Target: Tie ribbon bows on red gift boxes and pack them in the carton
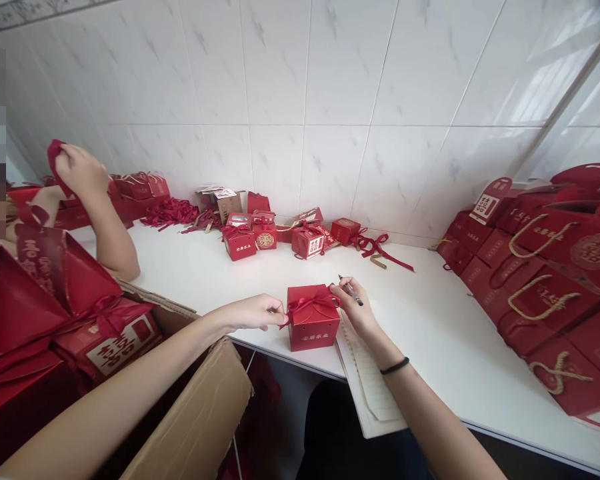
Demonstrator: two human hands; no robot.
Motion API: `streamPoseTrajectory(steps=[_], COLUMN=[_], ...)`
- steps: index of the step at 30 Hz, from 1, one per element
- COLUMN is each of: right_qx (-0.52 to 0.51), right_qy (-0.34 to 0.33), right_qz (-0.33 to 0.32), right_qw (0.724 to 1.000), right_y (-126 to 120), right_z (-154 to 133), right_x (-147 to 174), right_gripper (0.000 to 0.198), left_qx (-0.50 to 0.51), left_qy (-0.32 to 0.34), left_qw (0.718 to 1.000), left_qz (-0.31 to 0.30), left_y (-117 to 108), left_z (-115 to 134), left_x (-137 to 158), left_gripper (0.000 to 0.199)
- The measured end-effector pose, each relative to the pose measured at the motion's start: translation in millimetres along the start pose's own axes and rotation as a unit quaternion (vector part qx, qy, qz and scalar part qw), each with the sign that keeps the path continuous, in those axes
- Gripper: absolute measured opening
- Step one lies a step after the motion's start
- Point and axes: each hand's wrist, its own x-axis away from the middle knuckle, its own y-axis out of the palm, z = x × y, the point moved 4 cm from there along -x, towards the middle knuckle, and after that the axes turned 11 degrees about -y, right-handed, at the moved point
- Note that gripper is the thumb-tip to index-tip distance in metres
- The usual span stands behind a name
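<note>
A red gift box (314, 328) stands upright near the table's front edge, a red ribbon (312, 303) tied in a bow across its top. On its left side, my left hand (260, 312) pinches one end of that ribbon between thumb and fingers. My right hand (356, 310) is closed around a pen (351, 291), its fingertips also at the ribbon's other end by the box's right upper corner. Partly under my right forearm, an open notebook (373, 383) with lined pages overhangs the table edge.
Small red boxes (309, 241) and loose ribbons (380, 248) lie along the tiled wall. Stacked red boxes with rope handles (540, 267) line the right side. At left is a cardboard carton (200, 407) of finished-looking boxes (120, 343). Another person's hand (83, 173) holds red material.
</note>
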Motion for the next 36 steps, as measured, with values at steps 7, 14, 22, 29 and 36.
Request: streamPoseTrajectory(steps=[7, 14, 22, 29, 36], right_qx=[-0.010, 0.095, 0.323, 0.238, 0.183], right_qy=[0.024, 0.009, -0.132, -0.132, -0.117], right_qz=[0.003, 0.055, -0.091, -0.123, -0.090], right_qw=[1.000, 0.994, 0.933, 0.954, 0.972], right_y=[-2, -13, 13, 13, 9], right_z=[5, -11, -53, -40, -34], right_x=[2, 0, 23, 21, 22], right_gripper=[0.045, 0.051, 0.033, 0.029, 0.030], left_qx=[-0.130, -0.175, -0.095, -0.056, 0.153], left_qy=[-0.023, -0.009, 0.101, 0.121, 0.126], left_qw=[0.991, 0.982, 0.966, 0.963, 0.968], left_qz=[-0.024, 0.064, 0.220, 0.236, 0.151], left_y=[5, -2, -5, -4, -5], left_z=[-1, -4, 30, 26, 20], left_x=[-1, 7, 16, 1, -6], left_gripper=[0.024, 0.030, 0.031, 0.021, 0.022])
